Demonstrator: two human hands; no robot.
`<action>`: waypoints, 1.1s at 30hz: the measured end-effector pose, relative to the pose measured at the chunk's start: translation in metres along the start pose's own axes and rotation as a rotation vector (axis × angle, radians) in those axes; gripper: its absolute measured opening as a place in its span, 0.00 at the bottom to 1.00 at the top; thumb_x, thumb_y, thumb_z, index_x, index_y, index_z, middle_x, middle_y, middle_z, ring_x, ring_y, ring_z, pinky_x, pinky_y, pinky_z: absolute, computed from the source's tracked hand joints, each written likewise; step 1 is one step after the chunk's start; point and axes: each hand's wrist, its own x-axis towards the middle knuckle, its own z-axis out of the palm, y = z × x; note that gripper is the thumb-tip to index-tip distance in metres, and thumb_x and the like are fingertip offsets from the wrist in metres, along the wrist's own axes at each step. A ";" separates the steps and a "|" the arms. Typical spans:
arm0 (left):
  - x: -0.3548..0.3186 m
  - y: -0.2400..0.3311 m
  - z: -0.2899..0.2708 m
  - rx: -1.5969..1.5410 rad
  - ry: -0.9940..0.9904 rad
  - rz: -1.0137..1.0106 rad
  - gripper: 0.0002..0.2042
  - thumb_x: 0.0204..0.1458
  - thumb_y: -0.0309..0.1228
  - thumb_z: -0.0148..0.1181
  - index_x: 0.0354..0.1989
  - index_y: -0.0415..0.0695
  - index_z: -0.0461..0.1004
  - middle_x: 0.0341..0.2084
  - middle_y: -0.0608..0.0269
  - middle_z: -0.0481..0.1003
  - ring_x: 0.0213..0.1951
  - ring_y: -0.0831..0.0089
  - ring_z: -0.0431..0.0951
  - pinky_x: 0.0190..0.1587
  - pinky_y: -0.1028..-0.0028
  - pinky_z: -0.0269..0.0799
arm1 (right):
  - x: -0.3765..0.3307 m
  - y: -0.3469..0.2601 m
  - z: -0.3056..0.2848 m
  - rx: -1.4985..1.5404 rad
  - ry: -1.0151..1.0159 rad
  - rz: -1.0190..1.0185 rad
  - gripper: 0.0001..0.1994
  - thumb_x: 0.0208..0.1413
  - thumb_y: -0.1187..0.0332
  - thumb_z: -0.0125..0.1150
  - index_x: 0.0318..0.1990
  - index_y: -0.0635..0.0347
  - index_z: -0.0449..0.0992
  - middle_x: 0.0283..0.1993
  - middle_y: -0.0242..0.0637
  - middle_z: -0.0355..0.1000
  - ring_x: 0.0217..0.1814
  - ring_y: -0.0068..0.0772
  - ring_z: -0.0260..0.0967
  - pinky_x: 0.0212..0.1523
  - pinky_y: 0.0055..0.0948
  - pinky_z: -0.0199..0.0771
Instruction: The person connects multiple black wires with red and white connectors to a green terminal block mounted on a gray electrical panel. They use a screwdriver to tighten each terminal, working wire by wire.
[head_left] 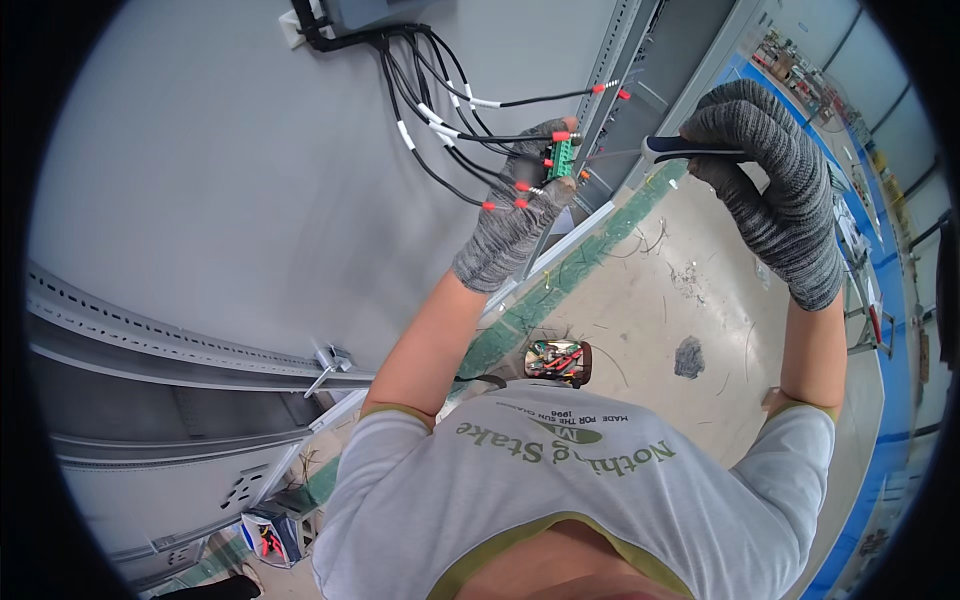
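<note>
My left hand (pixel 522 205), in a grey knitted glove with bare fingertips, is closed on a small green terminal block (pixel 562 157). Several black wires (pixel 450 132) with white marker sleeves and red ends hang over and around that hand; some red ends lie at the block. In my right hand (pixel 770 170), also gloved in grey, is a screwdriver (pixel 690 149) with a dark handle and a pale end. Its thin shaft points left at the block; whether the tip touches a screw is too small to tell.
A grey cabinet panel (pixel 220 180) fills the left, with a perforated metal rail (pixel 180 335) below. The cabinet's upright frame (pixel 610 75) stands behind the block. A tool bag (pixel 558 362) sits on the floor by my body, and a box of tools (pixel 270 540) lies lower left.
</note>
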 end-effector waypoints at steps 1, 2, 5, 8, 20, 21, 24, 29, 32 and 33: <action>0.000 0.002 0.002 0.008 -0.007 0.019 0.32 0.51 0.47 0.63 0.60 0.45 0.61 0.51 0.60 0.68 0.34 0.80 0.67 0.40 0.77 0.68 | 0.003 -0.004 -0.001 0.011 -0.007 0.044 0.19 0.48 0.79 0.64 0.49 0.61 0.72 0.45 0.41 0.74 0.45 0.37 0.76 0.46 0.30 0.76; 0.001 0.002 0.002 0.016 -0.013 0.037 0.29 0.52 0.46 0.62 0.58 0.44 0.63 0.50 0.60 0.68 0.34 0.81 0.67 0.40 0.77 0.68 | 0.006 -0.007 -0.001 0.021 -0.014 0.087 0.16 0.47 0.79 0.65 0.46 0.62 0.75 0.44 0.41 0.74 0.44 0.36 0.76 0.46 0.29 0.76; 0.003 0.001 0.004 -0.076 -0.056 -0.010 0.27 0.53 0.44 0.62 0.56 0.44 0.63 0.46 0.62 0.69 0.33 0.81 0.67 0.38 0.77 0.67 | 0.011 -0.014 -0.006 -0.033 -0.042 0.069 0.13 0.46 0.81 0.62 0.42 0.63 0.75 0.43 0.40 0.71 0.41 0.33 0.73 0.42 0.28 0.76; -0.002 0.006 0.008 -0.230 -0.033 -0.067 0.26 0.53 0.41 0.62 0.56 0.44 0.62 0.43 0.63 0.68 0.32 0.82 0.66 0.36 0.78 0.66 | 0.010 -0.017 -0.005 -0.098 -0.077 0.061 0.15 0.47 0.76 0.65 0.44 0.61 0.76 0.44 0.43 0.73 0.40 0.42 0.75 0.43 0.32 0.75; -0.007 0.002 0.011 -0.090 0.105 -0.060 0.21 0.49 0.22 0.57 0.53 0.45 0.65 0.40 0.65 0.65 0.34 0.82 0.66 0.39 0.80 0.67 | 0.024 -0.039 -0.009 -0.606 -0.480 -0.261 0.20 0.44 0.73 0.60 0.49 0.54 0.75 0.25 0.34 0.67 0.23 0.33 0.68 0.20 0.31 0.65; -0.006 0.000 0.010 -0.073 0.106 -0.046 0.21 0.48 0.20 0.56 0.52 0.45 0.65 0.40 0.65 0.65 0.35 0.82 0.66 0.39 0.80 0.67 | 0.021 -0.038 -0.008 -0.597 -0.478 -0.234 0.20 0.45 0.73 0.60 0.49 0.54 0.75 0.24 0.34 0.67 0.22 0.32 0.68 0.20 0.30 0.65; -0.003 -0.013 0.008 0.090 0.134 0.029 0.23 0.42 0.12 0.50 0.49 0.45 0.67 0.40 0.67 0.66 0.38 0.82 0.67 0.44 0.81 0.68 | 0.018 -0.044 -0.009 -0.541 -0.579 0.055 0.15 0.51 0.73 0.56 0.48 0.52 0.75 0.32 0.38 0.71 0.30 0.39 0.73 0.27 0.36 0.73; 0.000 -0.003 0.014 -0.036 0.142 0.065 0.23 0.42 0.10 0.47 0.48 0.45 0.68 0.40 0.69 0.66 0.41 0.81 0.67 0.48 0.82 0.66 | -0.004 -0.036 0.013 0.175 -0.194 0.502 0.10 0.58 0.71 0.53 0.44 0.64 0.75 0.35 0.43 0.76 0.37 0.39 0.75 0.40 0.31 0.73; 0.003 -0.009 0.010 0.110 0.155 0.033 0.23 0.42 0.10 0.47 0.47 0.45 0.68 0.40 0.69 0.66 0.42 0.80 0.68 0.48 0.82 0.66 | -0.009 -0.034 0.014 0.414 -0.196 0.797 0.10 0.59 0.68 0.54 0.43 0.66 0.74 0.37 0.42 0.76 0.39 0.29 0.74 0.41 0.27 0.72; 0.006 -0.009 0.008 0.224 0.166 0.036 0.22 0.42 0.11 0.48 0.47 0.45 0.68 0.39 0.69 0.66 0.42 0.80 0.68 0.48 0.82 0.66 | -0.006 -0.036 0.015 0.391 -0.215 0.763 0.10 0.59 0.69 0.54 0.44 0.66 0.74 0.38 0.42 0.76 0.39 0.30 0.74 0.42 0.28 0.72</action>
